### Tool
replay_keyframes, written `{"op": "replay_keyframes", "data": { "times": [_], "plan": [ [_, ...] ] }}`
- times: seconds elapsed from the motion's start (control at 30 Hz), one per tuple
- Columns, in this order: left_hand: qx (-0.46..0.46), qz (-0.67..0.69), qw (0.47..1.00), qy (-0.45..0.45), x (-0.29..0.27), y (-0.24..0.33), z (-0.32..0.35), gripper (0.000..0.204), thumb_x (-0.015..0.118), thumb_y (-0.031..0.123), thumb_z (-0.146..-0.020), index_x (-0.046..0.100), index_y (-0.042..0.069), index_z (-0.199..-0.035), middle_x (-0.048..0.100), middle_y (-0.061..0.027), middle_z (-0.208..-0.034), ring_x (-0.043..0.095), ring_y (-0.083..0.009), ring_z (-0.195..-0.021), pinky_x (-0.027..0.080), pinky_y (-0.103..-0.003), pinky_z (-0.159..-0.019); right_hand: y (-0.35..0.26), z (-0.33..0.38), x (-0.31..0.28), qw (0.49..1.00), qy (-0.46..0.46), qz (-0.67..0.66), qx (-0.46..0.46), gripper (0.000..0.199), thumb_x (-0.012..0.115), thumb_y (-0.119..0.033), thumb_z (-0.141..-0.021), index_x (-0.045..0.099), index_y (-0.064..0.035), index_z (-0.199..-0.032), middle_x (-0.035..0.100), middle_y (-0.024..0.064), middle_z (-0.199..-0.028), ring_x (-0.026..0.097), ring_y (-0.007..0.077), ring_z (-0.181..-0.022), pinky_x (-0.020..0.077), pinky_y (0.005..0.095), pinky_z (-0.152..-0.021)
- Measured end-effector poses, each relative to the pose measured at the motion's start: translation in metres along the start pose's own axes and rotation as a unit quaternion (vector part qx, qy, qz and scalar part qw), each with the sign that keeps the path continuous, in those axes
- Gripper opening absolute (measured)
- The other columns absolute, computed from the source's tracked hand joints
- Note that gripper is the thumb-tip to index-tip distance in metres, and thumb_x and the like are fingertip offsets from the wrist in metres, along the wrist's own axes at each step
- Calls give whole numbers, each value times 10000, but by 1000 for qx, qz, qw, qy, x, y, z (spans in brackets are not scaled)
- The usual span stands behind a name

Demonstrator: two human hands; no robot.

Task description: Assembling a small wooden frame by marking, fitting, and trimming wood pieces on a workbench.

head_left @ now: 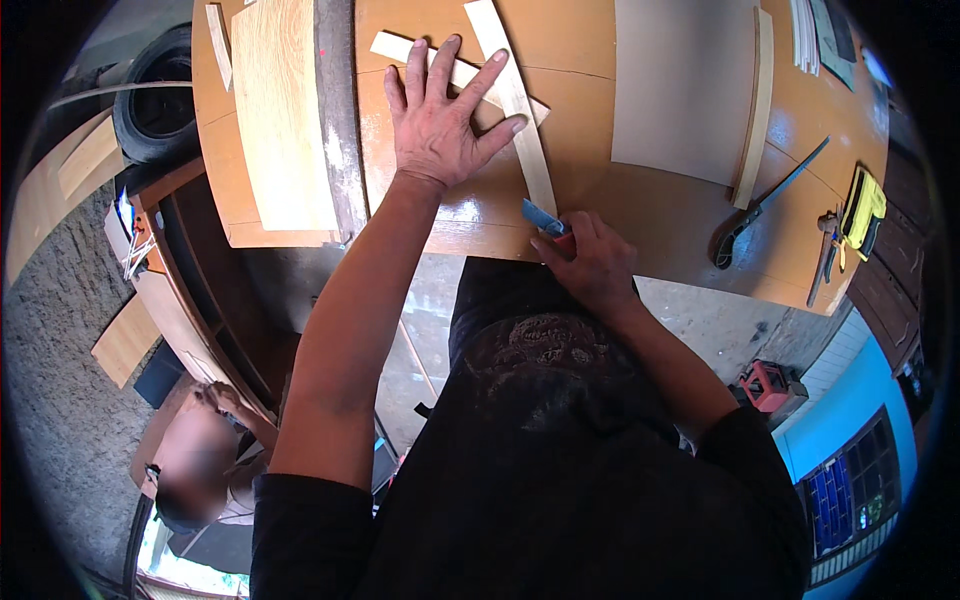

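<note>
My left hand (440,127) lies spread with its palm down over two pale wooden strips. Its fingers and thumb reach onto the longer strip (532,160), which slants toward the table's near edge. The shorter strip (393,46) crosses it at an angle, partly hidden by my fingers. At the near end of the longer strip, my right hand (597,255) is closed around a small tool with a flat blue end (541,215) and a red part. Most of that tool is hidden in my fist, so its kind is unclear.
On the orange-brown table (575,100) lie a wood-grain panel (275,110), a dark worn board (340,120), a grey sheet (675,95) with a strip (753,110), a handsaw (755,210) and a yellow-black tool (862,215). Another person (200,460) is at lower left, near a tyre (158,95).
</note>
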State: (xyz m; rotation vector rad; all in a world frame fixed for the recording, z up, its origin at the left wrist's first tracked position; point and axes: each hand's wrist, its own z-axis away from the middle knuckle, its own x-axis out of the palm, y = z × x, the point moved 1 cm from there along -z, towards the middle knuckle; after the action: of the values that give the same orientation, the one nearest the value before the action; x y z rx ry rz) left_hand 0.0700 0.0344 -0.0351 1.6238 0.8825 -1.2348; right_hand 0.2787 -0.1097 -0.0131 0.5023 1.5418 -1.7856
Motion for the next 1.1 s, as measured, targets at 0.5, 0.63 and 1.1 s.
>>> {"op": "replay_keyframes", "data": {
  "times": [0.5, 0.63, 1.1],
  "plan": [
    [9, -29, 999, -13, -5, 2, -1, 726, 575, 715, -837, 461, 395, -1479, 361, -128, -1535, 247, -419, -1448, 169, -651, -1131, 0, 1, 0, 1000, 9, 4, -5, 315, 772, -376, -814, 600, -129, -907, 619, 45, -815, 670, 269, -717, 540, 416, -581],
    [7, -28, 999, -14, -5, 2, 0, 727, 576, 712, -837, 458, 397, -1481, 361, -129, -1536, 247, -420, -1448, 169, -656, -1128, 2, 1, 0, 1000, 3, 6, -8, 334, 772, -399, -810, 606, -129, -919, 620, 52, -822, 672, 273, -722, 543, 416, -582],
    [12, -33, 999, -11, -3, 2, -1, 723, 569, 698, -845, 443, 396, -1490, 366, -136, -1532, 252, -423, -1443, 169, -655, -1123, 2, 1, 1, 999, 23, 18, -33, 335, 788, -386, -789, 614, -138, -933, 616, 65, -834, 673, 275, -716, 546, 411, -567]
  ]
}}
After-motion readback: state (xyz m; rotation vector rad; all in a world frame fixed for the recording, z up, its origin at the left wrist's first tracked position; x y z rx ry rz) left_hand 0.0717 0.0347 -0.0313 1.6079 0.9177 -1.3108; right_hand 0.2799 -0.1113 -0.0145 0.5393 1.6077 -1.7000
